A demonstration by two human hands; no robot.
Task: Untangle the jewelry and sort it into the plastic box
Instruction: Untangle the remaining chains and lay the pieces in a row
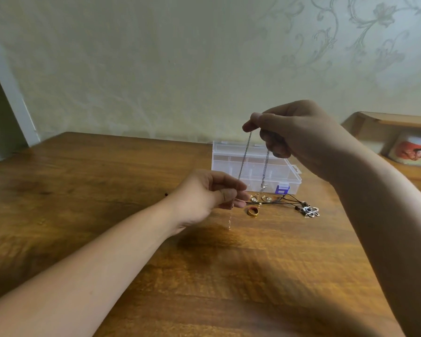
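The jewelry is partly in the air and partly on the wooden surface. A thin silver chain hangs in two strands from the right hand, which is raised at about 1 o'clock from the frame's centre and pinches the chain's top between thumb and fingertips. The left hand, lower and near the centre, has its fingers curled and pinches the chain's left strand; a fine gold chain dangles from this hand down toward the surface. Behind the chain, at 12 o'clock from the left hand, sits the clear plastic box with its lid down and a blue latch on its near side. Just in front of the box lie two small gold earrings, and at 6 o'clock from them a gold ring with a red inside. At 3 o'clock from the ring, a black cord runs to a silver flower pendant.
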